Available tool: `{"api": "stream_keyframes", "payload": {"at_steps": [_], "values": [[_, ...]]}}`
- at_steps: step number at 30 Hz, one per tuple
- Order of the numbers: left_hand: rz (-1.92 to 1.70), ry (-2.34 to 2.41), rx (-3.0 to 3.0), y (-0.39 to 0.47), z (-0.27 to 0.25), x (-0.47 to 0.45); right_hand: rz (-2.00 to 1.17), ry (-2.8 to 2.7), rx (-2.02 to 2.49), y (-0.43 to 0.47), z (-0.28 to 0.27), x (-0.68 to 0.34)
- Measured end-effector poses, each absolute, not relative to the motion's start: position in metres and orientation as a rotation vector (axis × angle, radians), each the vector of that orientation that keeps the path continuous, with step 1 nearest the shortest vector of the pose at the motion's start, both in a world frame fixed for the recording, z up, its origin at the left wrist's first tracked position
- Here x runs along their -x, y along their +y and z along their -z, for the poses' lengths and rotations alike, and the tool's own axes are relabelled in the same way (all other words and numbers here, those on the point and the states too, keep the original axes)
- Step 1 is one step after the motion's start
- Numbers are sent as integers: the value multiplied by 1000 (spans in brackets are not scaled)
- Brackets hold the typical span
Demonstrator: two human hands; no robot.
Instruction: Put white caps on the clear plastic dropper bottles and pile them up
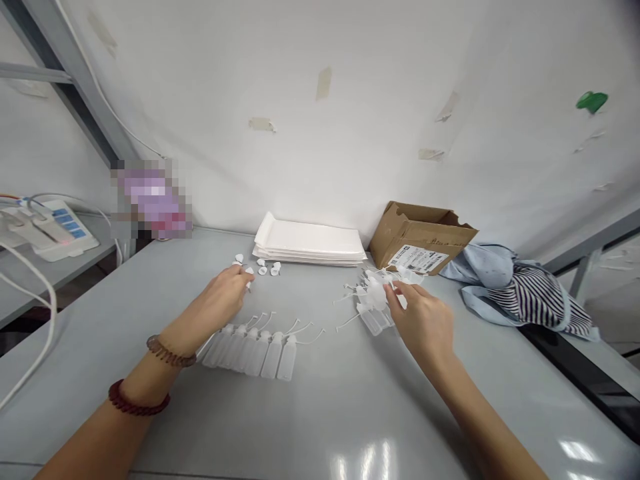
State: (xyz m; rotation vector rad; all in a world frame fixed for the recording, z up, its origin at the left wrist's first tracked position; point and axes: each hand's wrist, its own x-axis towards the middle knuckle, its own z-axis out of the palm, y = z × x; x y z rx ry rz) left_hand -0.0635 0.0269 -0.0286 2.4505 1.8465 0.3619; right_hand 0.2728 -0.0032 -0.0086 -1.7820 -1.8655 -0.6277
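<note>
My left hand (225, 293) is closed at the fingertips on a small white cap (249, 273), beside several loose white caps (263, 270). Below it, several flat, translucent plastic bottles (271, 355) lie side by side in a row, thin straps sticking out from their necks; my left wrist hides the row's left end. On the right, my right hand (425, 323) reaches into a loose pile of the same kind of bottles (373, 313). Its thumb and index finger pinch a translucent bottle there, partly hidden by the fingers.
A stack of white padded envelopes (310, 241) lies against the wall. To its right stands an open cardboard box (423, 237), near a blue and striped cloth (530, 290). A white device with cables (63, 230) sits on a surface at far left.
</note>
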Motion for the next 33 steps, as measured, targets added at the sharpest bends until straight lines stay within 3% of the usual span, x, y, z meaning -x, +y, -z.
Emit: {"api": "stream_keyframes", "payload": {"at_steps": [4,9,14,33], "values": [[-317,1861,-2425,27,29,62,598,-1888,1472,-18,13,-253],[-311,1862,-2396,26,28,62,26,-2232,954,-47,23,-217],[-317,1829,-2392,22,22,59,-331,-2362,1008,-54,26,-194],[-425,1831,-2313,13,9,48,-456,-2524,1229,-62,23,-166]]}}
